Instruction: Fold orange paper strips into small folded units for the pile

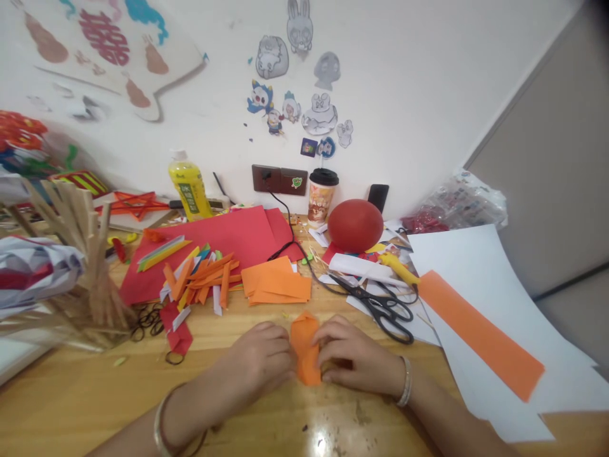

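A small folded piece of orange paper (305,348) lies on the wooden table (95,400) between my two hands. My left hand (259,358) presses its curled fingers against the paper's left edge. My right hand (354,358) holds the right edge with fingers bent over it. Both wrists wear bracelets. Just behind the hands sits a stack of orange paper rectangles (276,282), and black scissors (380,308) lie to the right of it.
Red paper sheets (228,238), loose coloured paper strips (200,276), a yellow bottle (189,187), a lidded cup (322,197), a red ball (354,225), white sheets with an orange strip (480,333) at right, wooden sticks (90,254) at left. Stickers on the wall.
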Available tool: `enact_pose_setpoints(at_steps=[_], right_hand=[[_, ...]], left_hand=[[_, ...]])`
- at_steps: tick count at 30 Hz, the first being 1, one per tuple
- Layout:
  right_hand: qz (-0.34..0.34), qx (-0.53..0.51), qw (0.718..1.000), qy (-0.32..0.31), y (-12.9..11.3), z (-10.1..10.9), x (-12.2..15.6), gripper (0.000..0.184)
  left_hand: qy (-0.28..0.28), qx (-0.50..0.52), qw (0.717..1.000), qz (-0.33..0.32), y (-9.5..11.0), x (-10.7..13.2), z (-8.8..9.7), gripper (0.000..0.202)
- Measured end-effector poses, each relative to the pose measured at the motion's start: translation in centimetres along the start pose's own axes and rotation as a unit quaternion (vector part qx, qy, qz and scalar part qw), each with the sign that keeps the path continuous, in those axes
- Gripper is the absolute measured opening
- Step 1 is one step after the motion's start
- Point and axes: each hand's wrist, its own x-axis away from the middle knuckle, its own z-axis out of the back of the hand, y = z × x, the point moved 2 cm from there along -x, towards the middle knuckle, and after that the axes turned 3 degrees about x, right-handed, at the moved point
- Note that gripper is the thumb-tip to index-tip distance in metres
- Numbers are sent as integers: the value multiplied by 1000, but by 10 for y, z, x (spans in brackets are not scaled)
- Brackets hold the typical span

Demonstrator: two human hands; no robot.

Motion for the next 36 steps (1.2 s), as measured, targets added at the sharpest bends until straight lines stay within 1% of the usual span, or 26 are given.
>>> enact_pose_setpoints(at_steps=[1,2,5,7,10,12,14,15,17,18,20,22,24,28,31,36], right_hand=[[3,3,1000,11,1,-1,0,3],[5,6,1000,16,2,-1,-1,2],[10,6,1000,6,4,-4,-2,4],[16,1,1000,2,4,-4,-2,9],[21,10,1000,11,1,-5,-3,7],[26,18,999,7,-2,-6,-3,13],[27,21,999,-4,-4,-7,-4,22],[26,22,999,-5,-5,-8,-5,23],[24,29,999,10,-6,-8,-5,15],[24,32,999,23,-6,-8,-5,14],[26,31,998,41,-5,-8,-5,19],[27,24,999,38,-4,-7,-4,19],[24,17,999,24,-3,-6,-4,17],[16,-5,1000,2,3,-5,-2,10],[11,-20,1000,-14,9,-4,-2,5],[-13,-20,999,-24,12,-5,-4,4]], left_hand=[[1,10,1000,3,0,0,1,24],[3,21,1000,7,-1,0,1,23],[10,61,998,19,-4,0,-1,23],[15,90,995,29,-7,0,-3,21],[33,136,989,40,-11,1,-6,16],[49,155,984,68,-13,2,-8,16],[63,165,978,113,-16,3,-8,19],[69,171,974,133,-16,3,-8,21],[77,186,968,152,-17,3,-7,23],[75,193,967,148,-17,3,-5,24],[59,203,971,114,-16,1,-3,25],[27,209,976,60,-14,-2,-1,27],[6,213,977,26,-13,-4,0,27],[5,226,973,39,-19,-5,-4,27],[0,217,975,49,-22,-3,-7,25],[-7,200,978,64,-21,-3,-11,16]])
